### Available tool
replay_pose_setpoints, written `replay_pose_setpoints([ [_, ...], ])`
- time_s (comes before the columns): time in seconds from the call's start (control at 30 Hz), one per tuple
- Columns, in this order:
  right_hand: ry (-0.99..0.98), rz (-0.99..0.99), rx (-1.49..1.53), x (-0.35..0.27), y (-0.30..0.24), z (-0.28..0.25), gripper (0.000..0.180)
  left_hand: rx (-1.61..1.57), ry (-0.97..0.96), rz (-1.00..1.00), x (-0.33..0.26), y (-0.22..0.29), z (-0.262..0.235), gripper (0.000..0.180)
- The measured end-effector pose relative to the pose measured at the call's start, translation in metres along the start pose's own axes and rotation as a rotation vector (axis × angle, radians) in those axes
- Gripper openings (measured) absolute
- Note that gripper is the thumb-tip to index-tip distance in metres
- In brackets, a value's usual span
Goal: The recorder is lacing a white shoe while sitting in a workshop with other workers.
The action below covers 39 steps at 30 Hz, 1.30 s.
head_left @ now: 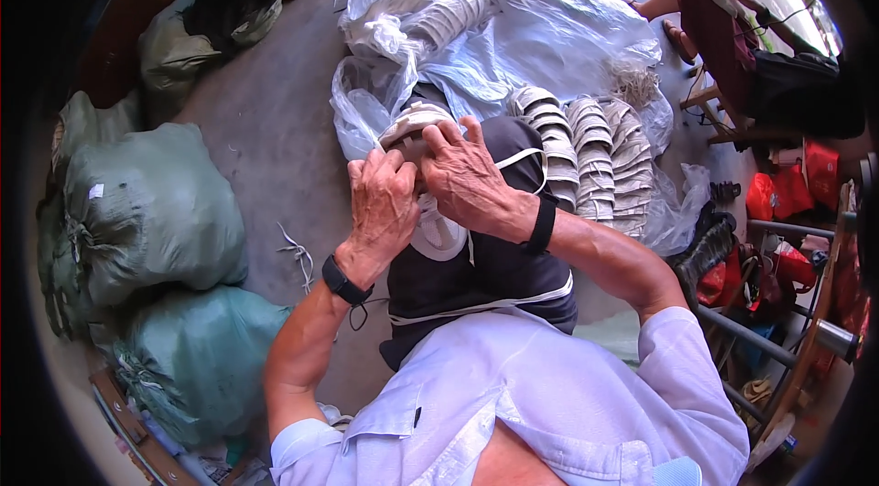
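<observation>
A pale shoe upper (439,234) lies over my lap, its rounded toe end toward me and its light-coloured padded far end (417,118) beyond my fingers. My left hand (383,202) is closed on its left side with bent fingers. Across from it, my right hand (469,177) grips the upper's right side, the index finger raised. A white lace (526,156) loops out past my right hand over the dark cloth on my lap (504,271). The fingertips and the middle of the upper are mostly hidden by my hands.
Nested stacks of pale shoe uppers (593,156) stand right of my lap. Clear plastic bags (568,15) with another stack lie ahead. Bulging green sacks (156,211) line the left. A metal rack with red items (792,266) stands right. Another person's legs show at upper right.
</observation>
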State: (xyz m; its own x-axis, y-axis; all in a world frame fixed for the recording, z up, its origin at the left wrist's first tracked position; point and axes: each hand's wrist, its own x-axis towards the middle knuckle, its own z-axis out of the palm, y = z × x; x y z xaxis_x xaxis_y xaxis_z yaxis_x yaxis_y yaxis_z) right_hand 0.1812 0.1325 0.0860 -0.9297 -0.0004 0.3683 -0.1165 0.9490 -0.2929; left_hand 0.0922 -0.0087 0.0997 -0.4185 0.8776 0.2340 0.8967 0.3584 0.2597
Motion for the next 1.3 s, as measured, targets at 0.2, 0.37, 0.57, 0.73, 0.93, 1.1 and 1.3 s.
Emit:
replay_pose_setpoints([
  [0.2,0.085,0.073,0.312,-0.001,0.006,0.001,0.009,-0.117,0.011,-0.007,0.002,-0.007,-0.007,0.004],
  [0.37,0.294,0.101,0.572,-0.01,0.049,-0.047,0.011,-0.183,-0.083,-0.008,0.009,-0.02,-0.026,0.003],
  [0.57,0.519,0.425,-0.213,-0.094,0.235,-0.153,0.01,-0.553,-0.127,-0.139,0.014,-0.026,-0.026,0.006],
  [0.73,0.416,0.682,-0.042,-0.141,0.255,-0.166,0.012,-0.703,-0.011,-0.247,0.012,-0.021,-0.024,0.015],
  [0.93,0.212,0.545,0.038,-0.115,0.176,-0.101,0.023,-0.453,0.385,-0.158,0.002,0.002,-0.029,0.032],
  [1.1,0.126,0.209,0.307,-0.069,0.098,-0.068,0.021,-0.388,0.223,-0.572,-0.042,0.016,-0.029,0.031],
  [1.3,0.057,0.073,0.367,-0.037,0.067,-0.043,0.018,-0.531,0.219,-0.647,-0.069,0.0,-0.006,0.014],
])
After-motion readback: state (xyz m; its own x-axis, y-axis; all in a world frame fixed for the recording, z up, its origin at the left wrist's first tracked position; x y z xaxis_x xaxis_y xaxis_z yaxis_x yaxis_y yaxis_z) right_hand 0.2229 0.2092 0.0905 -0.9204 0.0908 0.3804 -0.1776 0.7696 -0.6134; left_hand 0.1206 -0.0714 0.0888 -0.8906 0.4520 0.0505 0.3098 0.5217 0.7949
